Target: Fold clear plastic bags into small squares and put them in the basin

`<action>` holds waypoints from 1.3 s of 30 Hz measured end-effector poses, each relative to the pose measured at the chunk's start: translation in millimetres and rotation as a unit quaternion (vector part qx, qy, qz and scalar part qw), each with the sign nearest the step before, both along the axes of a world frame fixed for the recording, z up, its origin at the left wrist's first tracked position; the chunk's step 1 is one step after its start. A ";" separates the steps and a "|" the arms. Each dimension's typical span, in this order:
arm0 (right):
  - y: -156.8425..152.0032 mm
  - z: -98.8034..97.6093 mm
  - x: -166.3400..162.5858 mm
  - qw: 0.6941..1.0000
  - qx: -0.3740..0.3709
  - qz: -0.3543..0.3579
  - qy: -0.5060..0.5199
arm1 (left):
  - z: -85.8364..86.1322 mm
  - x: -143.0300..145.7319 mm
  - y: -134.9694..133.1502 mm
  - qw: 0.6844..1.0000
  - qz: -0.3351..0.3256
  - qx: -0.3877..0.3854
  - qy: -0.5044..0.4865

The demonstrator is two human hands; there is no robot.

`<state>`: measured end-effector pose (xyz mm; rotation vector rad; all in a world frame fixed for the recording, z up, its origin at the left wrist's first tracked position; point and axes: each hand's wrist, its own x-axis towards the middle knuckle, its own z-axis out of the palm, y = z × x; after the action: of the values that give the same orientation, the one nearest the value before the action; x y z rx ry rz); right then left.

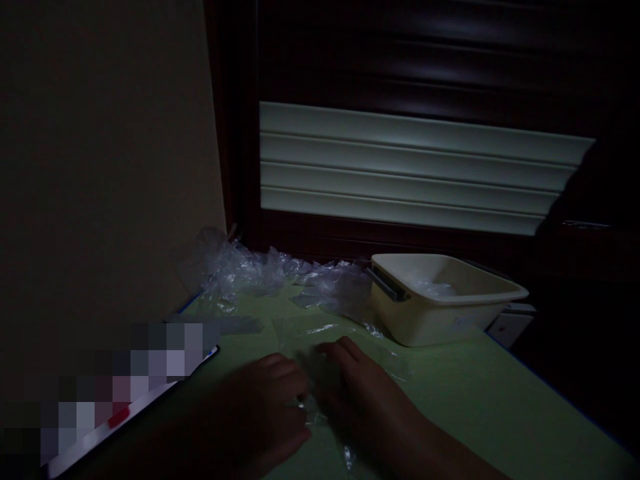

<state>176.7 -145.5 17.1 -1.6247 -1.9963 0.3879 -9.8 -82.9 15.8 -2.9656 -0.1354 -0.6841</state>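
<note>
A clear plastic bag point(310, 327) lies spread on the green table, and parts of it shine between and below my hands. My left hand point(270, 407) comes in from the lower left with bent fingers at the near part of the bag. Opposite it, my right hand point(360, 387) curls over the bag with its fingers drawn together. Both hands seem closed on the film, though the dim light and some blur hide the exact grip. A dark, indistinct patch shows between the fingertips.
Crumpled plastic bags point(250, 270) are heaped along the table's back edge. A cream plastic bin point(440, 323) with dark handles stands at the right, clear plastic inside. A lit, pixelated screen point(120, 420) lies at the left on the green tabletop point(480, 400). A louvred panel point(390, 170) rises behind.
</note>
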 end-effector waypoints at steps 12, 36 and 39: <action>0.3 -0.2 0.7 0.993 -0.028 0.048 -0.109 | -10.6 -2.0 5.7 0.998 0.039 0.001 0.041; -28.8 26.0 51.9 0.980 -0.106 0.171 0.016 | -35.7 17.4 -10.2 0.998 -0.010 -0.018 0.062; -27.8 25.8 48.2 0.979 -0.097 0.177 0.022 | -30.2 14.4 -15.0 0.999 0.016 -0.001 0.036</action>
<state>224.9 -173.3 42.9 -1.3499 -2.2732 0.7649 4.6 -97.9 -14.4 -2.9782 -0.1782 -0.5735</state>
